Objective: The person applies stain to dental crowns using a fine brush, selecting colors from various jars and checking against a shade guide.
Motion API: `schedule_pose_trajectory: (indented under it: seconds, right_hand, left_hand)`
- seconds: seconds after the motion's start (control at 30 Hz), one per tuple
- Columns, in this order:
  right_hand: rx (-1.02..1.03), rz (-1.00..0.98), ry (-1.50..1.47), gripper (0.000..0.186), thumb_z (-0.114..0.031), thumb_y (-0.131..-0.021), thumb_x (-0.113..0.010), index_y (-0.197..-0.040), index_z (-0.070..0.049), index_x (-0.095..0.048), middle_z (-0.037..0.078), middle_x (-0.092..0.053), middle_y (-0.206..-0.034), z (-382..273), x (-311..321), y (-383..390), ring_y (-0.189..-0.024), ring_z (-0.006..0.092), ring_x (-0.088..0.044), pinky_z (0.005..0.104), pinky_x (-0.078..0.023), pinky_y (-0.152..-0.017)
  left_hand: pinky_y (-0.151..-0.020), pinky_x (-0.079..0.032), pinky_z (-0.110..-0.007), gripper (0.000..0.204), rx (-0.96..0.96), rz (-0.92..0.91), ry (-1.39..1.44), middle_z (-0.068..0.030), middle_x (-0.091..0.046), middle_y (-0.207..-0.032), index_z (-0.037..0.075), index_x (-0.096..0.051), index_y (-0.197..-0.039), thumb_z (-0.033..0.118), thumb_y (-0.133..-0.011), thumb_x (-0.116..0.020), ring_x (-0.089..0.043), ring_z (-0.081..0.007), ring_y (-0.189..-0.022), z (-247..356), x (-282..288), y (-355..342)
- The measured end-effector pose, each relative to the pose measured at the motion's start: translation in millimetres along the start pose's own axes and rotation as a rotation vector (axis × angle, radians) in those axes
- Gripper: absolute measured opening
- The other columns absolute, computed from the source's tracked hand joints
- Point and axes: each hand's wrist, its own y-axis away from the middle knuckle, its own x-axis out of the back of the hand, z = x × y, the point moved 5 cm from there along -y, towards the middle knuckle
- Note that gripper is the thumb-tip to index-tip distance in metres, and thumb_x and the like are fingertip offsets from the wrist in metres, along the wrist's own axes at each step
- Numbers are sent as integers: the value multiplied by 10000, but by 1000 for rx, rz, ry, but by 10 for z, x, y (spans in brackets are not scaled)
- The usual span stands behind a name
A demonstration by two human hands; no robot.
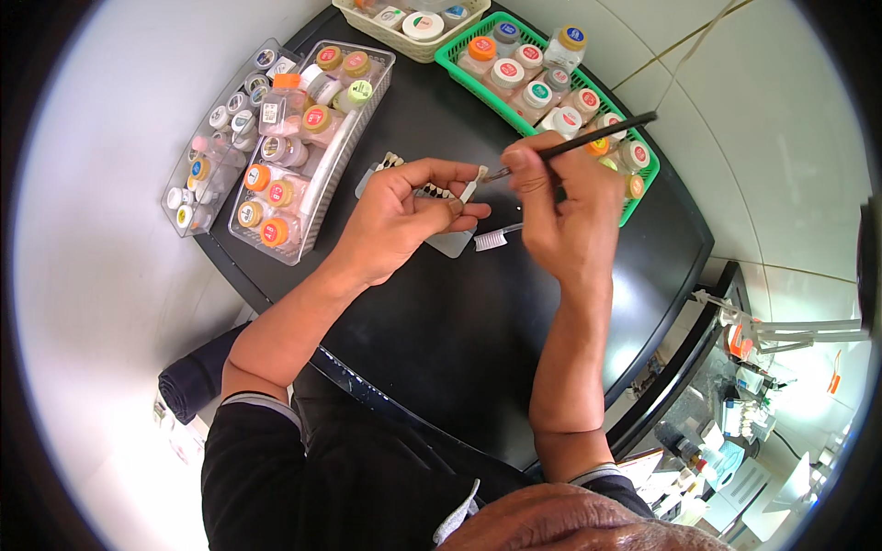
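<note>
My left hand point(390, 216) pinches a small white stick, a dental shade tab point(469, 191), between thumb and fingers, its cream tooth-shaped tip pointing up and away. My right hand point(574, 207) grips a thin brush with a long black handle point(606, 134) like a pen. Its tip meets or nearly meets the tab's end; I cannot tell whether they touch. Beneath my left hand lies a pale flat holder point(452, 244) with a row of small tooth-shaped tabs, partly hidden by my fingers. A white toothbrush head point(491, 241) rests beside the holder, between my hands.
On the black table point(432, 340), a clear basket point(317, 207) of capped jars stands at left, beside another clear tray point(184, 225) of small jars. A green basket point(457, 73) of jars is at the far right, a cream basket point(413, 46) at the back. A cluttered counter point(680, 404) adjoins at right.
</note>
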Motion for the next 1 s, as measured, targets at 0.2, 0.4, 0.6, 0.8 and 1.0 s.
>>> schedule_pose_trajectory:
  seconds: [0.2, 0.4, 0.6, 0.8, 1.0]
  right_hand:
    - [22, 3, 108, 179, -163, -1029, -792, -960, 3, -800, 56, -697, -671, 27, 38, -10, -534, 136, -572, 310, -423, -512]
    - [-92, 39, -217, 143, 22, -1034, -708, -1146, -1, -794, 104, -726, -934, 38, 245, -87, -824, 138, -704, 317, -524, -688]
    - [139, -200, 75, 250, 71, -954, -724, -1157, -49, -805, 107, -760, -949, -31, 13, -67, -812, 254, -740, 367, -546, -696]
    - [-265, -147, -76, 251, -244, -1088, -747, -1074, -5, -821, 91, -746, -801, 81, 93, -10, -666, 162, -665, 339, -491, -605]
    - [-366, -267, 74, 326, -265, -1062, -769, -905, 20, -747, 82, -575, -603, 270, -42, 64, -552, 151, -515, 356, -416, -546]
  left_hand:
    - [-1046, -647, -353, 388, 10, 4, -12, -139, -719, -1285, -91, -638, -1442, -56, -1057, -600, -783, -267, -1179, 7, 3, 13]
    - [-864, -590, -263, 386, -42, 39, -14, -65, -714, -1195, -10, -673, -1446, 6, -1066, -605, -759, -150, -1022, 11, 122, -21]
    - [-723, -482, -220, 218, -80, 20, 119, 0, -693, -1023, 30, -717, -1282, 69, -1084, -637, -651, -66, -824, 31, 115, -34]
    - [-749, -496, -239, 132, -53, -72, -18, -19, -674, -998, 34, -688, -1160, 27, -1046, -622, -642, -93, -870, 241, 158, 46]
    - [-851, -555, -422, 131, -202, -585, -839, -142, -720, -998, 5, -675, -999, -68, -907, -618, -713, -348, -956, 253, -20, 170]
